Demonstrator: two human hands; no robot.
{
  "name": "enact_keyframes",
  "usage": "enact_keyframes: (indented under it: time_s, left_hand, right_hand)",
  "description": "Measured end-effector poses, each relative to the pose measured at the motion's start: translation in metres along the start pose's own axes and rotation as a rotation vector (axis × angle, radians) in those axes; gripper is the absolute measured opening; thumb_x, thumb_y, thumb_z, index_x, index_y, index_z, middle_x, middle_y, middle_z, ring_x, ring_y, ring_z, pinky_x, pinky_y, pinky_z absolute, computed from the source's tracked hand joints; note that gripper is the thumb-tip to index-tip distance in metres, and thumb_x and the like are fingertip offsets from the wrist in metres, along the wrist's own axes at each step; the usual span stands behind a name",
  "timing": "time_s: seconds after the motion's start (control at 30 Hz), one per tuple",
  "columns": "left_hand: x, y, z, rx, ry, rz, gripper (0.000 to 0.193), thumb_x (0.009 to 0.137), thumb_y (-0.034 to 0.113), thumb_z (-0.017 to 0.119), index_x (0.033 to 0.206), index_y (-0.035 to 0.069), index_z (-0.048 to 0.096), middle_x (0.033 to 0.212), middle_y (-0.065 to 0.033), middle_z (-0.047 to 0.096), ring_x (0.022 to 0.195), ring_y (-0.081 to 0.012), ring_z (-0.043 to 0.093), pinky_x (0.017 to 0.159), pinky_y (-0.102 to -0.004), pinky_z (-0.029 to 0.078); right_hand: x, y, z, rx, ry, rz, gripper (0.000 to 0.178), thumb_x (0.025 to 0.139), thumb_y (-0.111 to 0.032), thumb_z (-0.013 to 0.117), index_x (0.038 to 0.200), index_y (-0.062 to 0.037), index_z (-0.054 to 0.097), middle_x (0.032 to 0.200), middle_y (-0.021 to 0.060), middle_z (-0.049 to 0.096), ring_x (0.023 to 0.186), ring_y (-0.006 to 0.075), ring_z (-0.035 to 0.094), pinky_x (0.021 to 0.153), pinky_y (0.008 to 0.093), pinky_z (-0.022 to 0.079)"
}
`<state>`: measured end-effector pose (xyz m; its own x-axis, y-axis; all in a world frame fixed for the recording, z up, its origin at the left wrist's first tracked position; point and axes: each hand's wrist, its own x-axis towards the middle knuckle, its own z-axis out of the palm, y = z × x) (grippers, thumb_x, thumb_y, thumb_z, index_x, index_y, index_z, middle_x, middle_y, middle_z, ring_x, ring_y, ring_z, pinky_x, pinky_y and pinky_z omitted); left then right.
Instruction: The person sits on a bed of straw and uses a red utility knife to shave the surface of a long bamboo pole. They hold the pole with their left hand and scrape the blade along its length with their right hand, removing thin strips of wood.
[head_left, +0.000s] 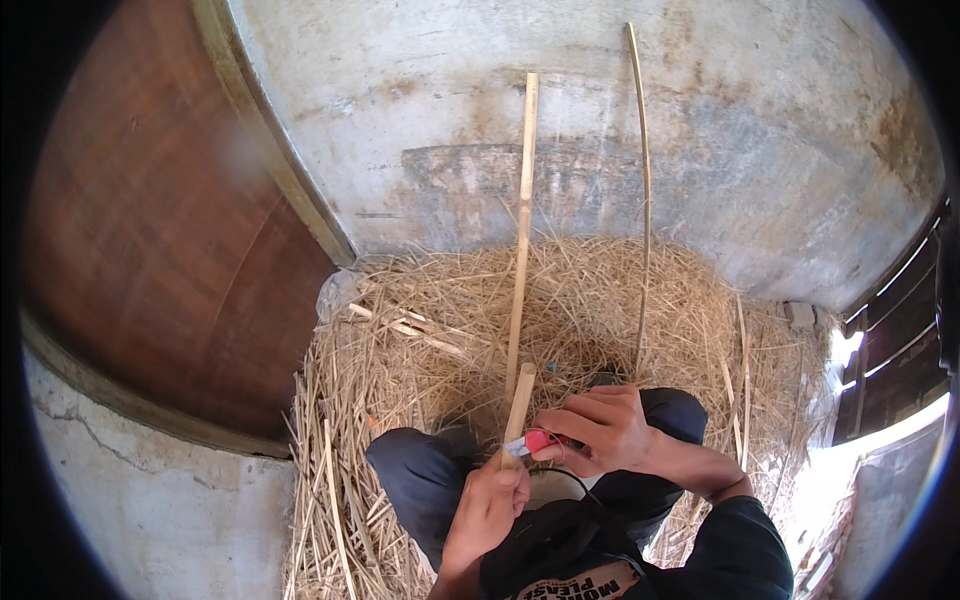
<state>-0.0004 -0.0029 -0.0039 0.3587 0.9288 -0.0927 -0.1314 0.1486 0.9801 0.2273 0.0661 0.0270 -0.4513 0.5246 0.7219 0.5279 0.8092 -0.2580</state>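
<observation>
Left hand: closed round lower part of pale stick, just below blade.
Right hand: wrapped on red-handled knife, blade meeting stick.
Pale stick: between the knees, tilted up and away.
Stroke: best shallow, short, directed away from left fingers.
Around: straw; long stick, thin stick near wall.
Hindrance: knees crowding stroke.

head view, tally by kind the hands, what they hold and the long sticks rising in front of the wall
Hands: 2, left hand and right hand
Held wooden piece: 1
Red-handled tool: 1
Long sticks: 2, thicker stick and thinner stick
Total: 6
</observation>
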Motion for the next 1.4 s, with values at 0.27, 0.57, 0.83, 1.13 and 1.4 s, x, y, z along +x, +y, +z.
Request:
enact_keyframes:
  time_s: [0.27, 0.57, 0.83, 1.13, 1.4]
  left_hand:
    - [0.005, 0.013, 0.013, 0.452, 0.177, 0.085, 0.029, 0.112, 0.019, 0.050, 0.119, -0.007, 0.058, 0.071, -0.0187, 0.066, 0.066, -0.0389, 0.072, 0.062, -0.0429, 0.054]
    - [0.006, 0.015, 0.016, 0.496, 0.213, 0.055, 0.024, 0.110, 0.013, 0.053, 0.122, -0.007, 0.059, 0.071, -0.0215, 0.066, 0.067, -0.0444, 0.071, 0.061, -0.0466, 0.054]
    - [-0.002, 0.008, 0.015, 0.554, 0.210, 0.025, 0.028, 0.109, 0.013, 0.055, 0.125, -0.009, 0.058, 0.071, -0.0219, 0.065, 0.069, -0.0451, 0.070, 0.062, -0.0479, 0.053]
    - [-0.018, 0.001, 0.006, 0.517, 0.173, -0.067, 0.032, 0.108, 0.015, 0.059, 0.128, -0.011, 0.057, 0.075, -0.0246, 0.068, 0.071, -0.0461, 0.071, 0.064, -0.0504, 0.053]
    - [-0.010, 0.000, 0.006, 0.560, 0.264, 0.065, 0.040, 0.106, 0.012, 0.063, 0.134, -0.013, 0.053, 0.081, -0.0328, 0.067, 0.077, -0.0551, 0.068, 0.064, -0.0556, 0.052]
  right_hand:
    - [0.003, -0.005, 0.000, -0.050, 0.004, 0.030, 0.035, 0.083, -0.036, 0.086, 0.108, -0.0146, 0.075, 0.070, -0.0042, 0.056, 0.051, 0.0144, 0.056, 0.049, 0.0292, 0.045]
    - [0.005, -0.003, -0.002, -0.154, 0.031, 0.030, 0.034, 0.081, -0.034, 0.087, 0.107, -0.0156, 0.076, 0.070, -0.0052, 0.056, 0.051, 0.0130, 0.057, 0.048, 0.0283, 0.043]
    - [0.013, -0.005, -0.012, -0.247, 0.074, 0.008, 0.027, 0.090, -0.038, 0.084, 0.100, -0.0139, 0.078, 0.066, -0.0035, 0.057, 0.051, 0.0168, 0.056, 0.047, 0.0303, 0.042]
    - [0.014, 0.020, -0.042, -0.053, 0.226, 0.250, 0.021, 0.090, -0.025, 0.086, 0.099, -0.0076, 0.079, 0.078, 0.0043, 0.074, 0.060, 0.0191, 0.071, 0.055, 0.0310, 0.056]
    - [0.000, -0.013, 0.000, -0.056, 0.017, 0.071, 0.038, 0.080, -0.040, 0.091, 0.102, -0.0131, 0.077, 0.067, -0.0042, 0.058, 0.050, 0.0139, 0.057, 0.048, 0.0289, 0.044]
